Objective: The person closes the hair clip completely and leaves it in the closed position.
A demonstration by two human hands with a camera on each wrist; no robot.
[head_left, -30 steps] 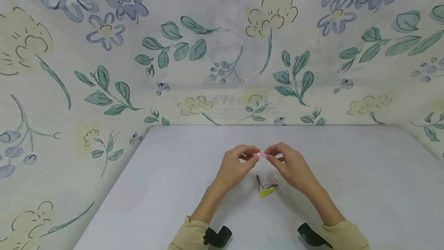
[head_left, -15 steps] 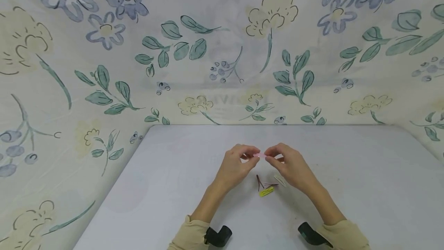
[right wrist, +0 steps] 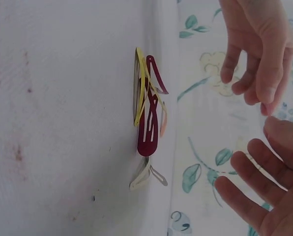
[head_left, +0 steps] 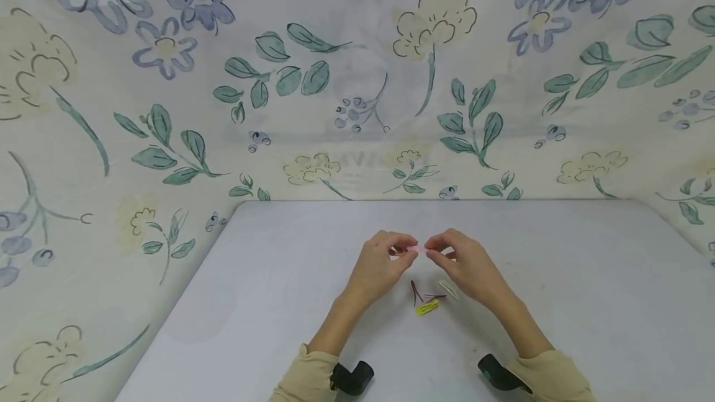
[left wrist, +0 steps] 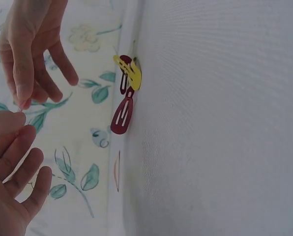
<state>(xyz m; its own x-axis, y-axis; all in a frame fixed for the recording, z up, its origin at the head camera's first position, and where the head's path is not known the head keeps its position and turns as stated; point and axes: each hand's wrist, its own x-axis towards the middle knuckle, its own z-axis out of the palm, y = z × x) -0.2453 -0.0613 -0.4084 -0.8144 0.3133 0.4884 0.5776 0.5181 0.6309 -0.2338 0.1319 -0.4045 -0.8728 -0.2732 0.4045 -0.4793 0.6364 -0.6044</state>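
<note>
Pinching a pink clip (head_left: 421, 249) between them, the left hand (head_left: 374, 270) and right hand (head_left: 470, 270) meet above the counter (head_left: 251, 284); its handling looks unfinished, while a yellow clip (head_left: 427, 308), dark-red clips (right wrist: 147, 148) and a white clip (head_left: 449, 290) lie unheld below.

Hair clips (head_left: 427, 308) are lying on the worktop (head_left: 251, 303); beyond them, an item (head_left: 421, 249) is sitting between left fingers (head_left: 401, 239) and right fingers (head_left: 444, 239); behind, a backdrop (head_left: 368, 166) is rising.
</note>
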